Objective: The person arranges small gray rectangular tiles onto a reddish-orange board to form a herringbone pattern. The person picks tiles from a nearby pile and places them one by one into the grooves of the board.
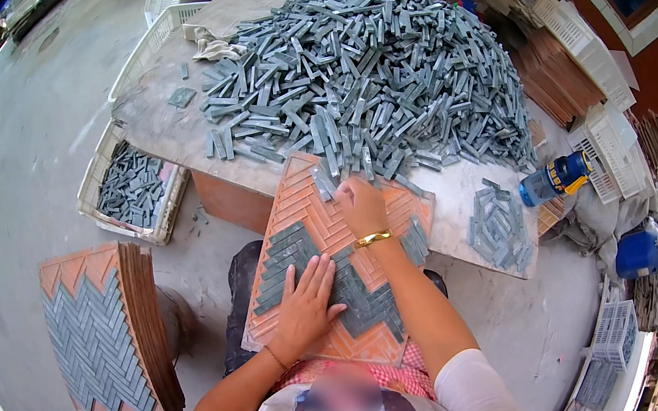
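Observation:
An orange tray (304, 188) with herringbone slots lies slanted across my lap, its far end against the table edge. Grey strip tiles (289, 251) fill part of its slots; other slots are bare orange. My left hand (307, 301) rests on the laid tiles, fingers stretched out. Over the tray's far part, my right hand (362, 204) is closed, fingers pinched at a grey strip tile (323, 182). The fingertips are partly hidden from above. Just beyond is a large heap of loose grey strip tiles (375, 67) on the table.
A stack of orange trays (150, 331), its top one filled with grey tiles, stands at left. A white crate (94, 179) of tile pieces sits beside the table (155, 104). At right are a blue bottle (555, 178), a flat group of strips (496, 225) and stacked brown trays (555, 76).

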The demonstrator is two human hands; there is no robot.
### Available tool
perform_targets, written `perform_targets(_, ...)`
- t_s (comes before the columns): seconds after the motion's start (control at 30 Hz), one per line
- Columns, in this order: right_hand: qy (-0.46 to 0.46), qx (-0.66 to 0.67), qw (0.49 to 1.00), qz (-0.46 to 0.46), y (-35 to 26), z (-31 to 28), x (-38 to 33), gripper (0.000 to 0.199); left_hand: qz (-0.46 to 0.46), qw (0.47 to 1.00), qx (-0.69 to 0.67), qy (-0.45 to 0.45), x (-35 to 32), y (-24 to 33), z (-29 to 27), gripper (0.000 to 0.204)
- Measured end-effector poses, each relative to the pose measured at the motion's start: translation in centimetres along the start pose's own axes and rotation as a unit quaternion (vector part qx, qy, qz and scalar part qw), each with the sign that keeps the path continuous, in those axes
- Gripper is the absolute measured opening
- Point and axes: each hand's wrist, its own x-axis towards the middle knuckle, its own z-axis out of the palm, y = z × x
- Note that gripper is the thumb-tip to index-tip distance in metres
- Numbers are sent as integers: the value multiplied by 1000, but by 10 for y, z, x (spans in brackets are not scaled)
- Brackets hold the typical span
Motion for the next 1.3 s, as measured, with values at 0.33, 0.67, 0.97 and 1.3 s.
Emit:
perform_targets(0.33,-198,49,979,21,-25,-78,-51,14,2,1000,-5,18,-9,2,2,77)
perform_targets(0.67,-225,49,967,-113,-4,-62,-39,15,-14,1000,19,6,-4,6,6,79)
perform_targets(0.97,-172,82,982,8,-11,-63,-45,14,-32,999,19,-5,2,10,4,84)
perform_targets(1.3,-99,5,994,51,-20,-43,-68,16,-39,999,25,-16,2,10,7,84)
